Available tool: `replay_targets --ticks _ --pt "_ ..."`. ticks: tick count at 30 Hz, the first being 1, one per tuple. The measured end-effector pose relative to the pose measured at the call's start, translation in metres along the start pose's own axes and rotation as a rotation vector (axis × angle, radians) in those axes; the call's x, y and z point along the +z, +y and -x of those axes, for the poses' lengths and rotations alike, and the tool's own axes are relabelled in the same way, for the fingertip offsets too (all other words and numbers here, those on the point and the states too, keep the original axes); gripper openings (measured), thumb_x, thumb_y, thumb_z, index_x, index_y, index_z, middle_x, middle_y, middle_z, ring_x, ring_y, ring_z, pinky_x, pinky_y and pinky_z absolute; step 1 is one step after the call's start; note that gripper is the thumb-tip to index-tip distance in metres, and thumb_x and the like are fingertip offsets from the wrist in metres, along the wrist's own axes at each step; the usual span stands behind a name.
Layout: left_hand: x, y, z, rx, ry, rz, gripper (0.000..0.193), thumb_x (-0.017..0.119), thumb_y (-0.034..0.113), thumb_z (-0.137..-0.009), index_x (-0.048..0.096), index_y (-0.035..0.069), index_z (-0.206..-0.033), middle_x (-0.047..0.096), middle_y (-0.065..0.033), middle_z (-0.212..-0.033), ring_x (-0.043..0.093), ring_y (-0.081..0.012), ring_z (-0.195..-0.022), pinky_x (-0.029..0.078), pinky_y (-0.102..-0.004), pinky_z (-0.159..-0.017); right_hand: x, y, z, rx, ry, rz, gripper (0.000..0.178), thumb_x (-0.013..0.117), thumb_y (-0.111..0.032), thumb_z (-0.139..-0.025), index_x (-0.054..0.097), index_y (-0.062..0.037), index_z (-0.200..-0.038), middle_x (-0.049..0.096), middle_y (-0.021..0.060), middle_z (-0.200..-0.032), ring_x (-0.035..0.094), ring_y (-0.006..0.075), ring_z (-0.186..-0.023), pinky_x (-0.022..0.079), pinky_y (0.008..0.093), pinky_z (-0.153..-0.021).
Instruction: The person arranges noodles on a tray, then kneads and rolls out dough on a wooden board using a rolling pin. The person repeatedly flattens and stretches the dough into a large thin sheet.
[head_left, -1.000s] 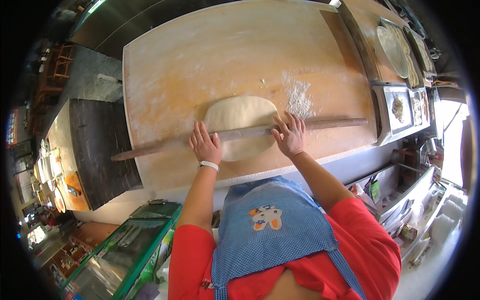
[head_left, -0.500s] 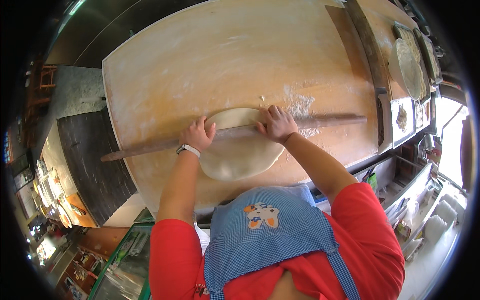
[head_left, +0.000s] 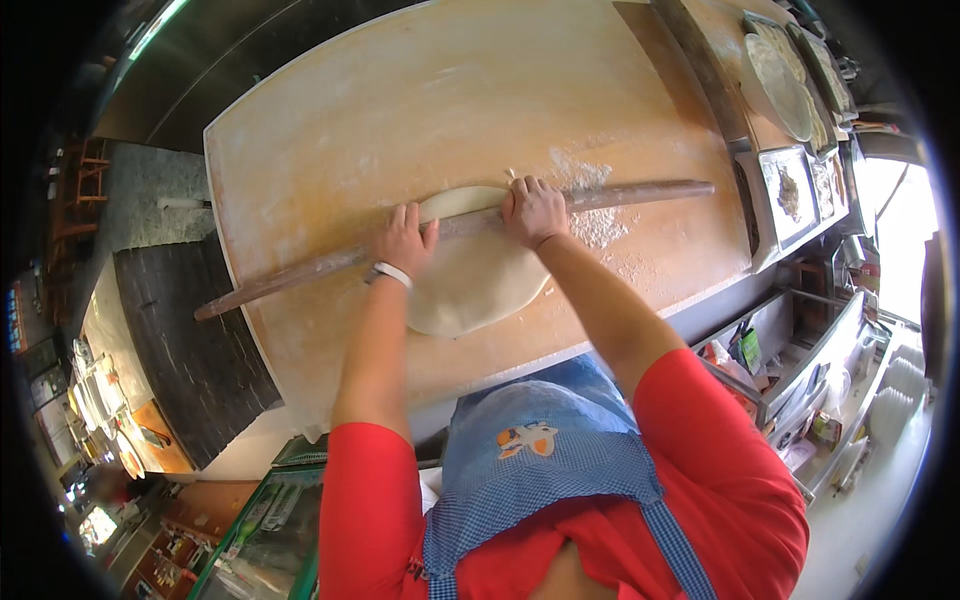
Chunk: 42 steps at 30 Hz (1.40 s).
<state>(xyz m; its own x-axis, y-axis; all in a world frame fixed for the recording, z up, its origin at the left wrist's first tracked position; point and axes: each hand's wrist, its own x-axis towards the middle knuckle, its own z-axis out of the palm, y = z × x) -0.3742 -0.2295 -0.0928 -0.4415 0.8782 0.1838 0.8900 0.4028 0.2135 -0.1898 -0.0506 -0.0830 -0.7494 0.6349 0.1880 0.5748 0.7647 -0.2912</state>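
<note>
A long wooden rolling pin lies across a flattened round of pale dough on a floured wooden board. My left hand is wrapped over the pin at the dough's left side. At its right side my right hand grips the pin too, fingers curled over the far side. Most of the dough lies on the near side of the pin, with a smaller strip beyond it. Both palms hide short stretches of the pin.
Loose flour is scattered right of the dough. A white bowl and metal trays stand beyond the board's right edge. Stacked white plates sit at lower right. A dark slatted surface adjoins the board's left side.
Both hands and the pin have moved farther from my body over the dough, my arms stretching out. The pin's right end now angles farther away. The whole view has shifted slightly.
</note>
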Motion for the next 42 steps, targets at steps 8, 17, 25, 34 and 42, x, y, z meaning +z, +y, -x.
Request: replay_targets --ticks 8,17,25,34,42 --pt "-0.021 0.060 0.047 -0.017 0.076 -0.097 0.051 0.058 0.047 -0.089 0.057 0.010 -0.124 0.055 -0.0122 -0.112 0.058 -0.0330 -0.102 0.050 -0.0470 -0.080 -0.017 -0.034 0.071 0.151 -0.084 0.008 0.031 0.055 -0.034 -0.088 0.062 -0.0071 -0.103 0.063 0.0140 -0.107 0.060 0.0310 -0.101 0.048 0.0441 -0.085" --pt "-0.012 0.038 -0.003 -0.047 -0.163 0.049 0.041 0.061 0.041 -0.086 0.057 0.010 -0.112 0.061 -0.0136 -0.100 0.062 -0.0334 -0.092 0.053 -0.0487 -0.073 -0.005 -0.050 0.027 -0.048 -0.141 -0.102 0.035 0.060 -0.037 -0.087 0.061 -0.0066 -0.104 0.060 0.0133 -0.097 0.060 0.0296 -0.094 0.053 0.0394 -0.078" --pt "0.002 0.024 -0.060 -0.093 -0.263 0.083 0.035 0.056 0.040 -0.091 0.054 0.009 -0.108 0.068 -0.0145 -0.082 0.068 -0.0361 -0.072 0.054 -0.0495 -0.062 0.013 -0.037 -0.024 -0.123 -0.150 -0.051 0.026 0.059 -0.029 -0.084 0.060 -0.0033 -0.090 0.063 0.0137 -0.078 0.064 0.0308 -0.077 0.053 0.0406 -0.067" --pt "0.019 0.017 -0.053 -0.293 -0.011 0.091 0.040 0.058 0.044 -0.092 0.053 0.006 -0.104 0.066 -0.0216 -0.088 0.065 -0.0411 -0.081 0.051 -0.0524 -0.069 0.015 -0.027 -0.044 -0.076 -0.076 -0.108 0.024 0.054 -0.029 -0.089 0.062 -0.0064 -0.092 0.068 0.0130 -0.083 0.067 0.0342 -0.080 0.053 0.0451 -0.077" --pt "-0.045 -0.010 0.120 -0.483 -0.039 -0.051 0.037 0.056 0.040 -0.093 0.057 0.006 -0.109 0.066 -0.0189 -0.088 0.065 -0.0400 -0.084 0.052 -0.0504 -0.070 -0.037 -0.003 0.016 0.032 -0.467 -0.093 0.029 0.055 -0.034 -0.091 0.067 -0.0109 -0.103 0.070 0.0140 -0.096 0.063 0.0323 -0.100 0.047 0.0453 -0.085"
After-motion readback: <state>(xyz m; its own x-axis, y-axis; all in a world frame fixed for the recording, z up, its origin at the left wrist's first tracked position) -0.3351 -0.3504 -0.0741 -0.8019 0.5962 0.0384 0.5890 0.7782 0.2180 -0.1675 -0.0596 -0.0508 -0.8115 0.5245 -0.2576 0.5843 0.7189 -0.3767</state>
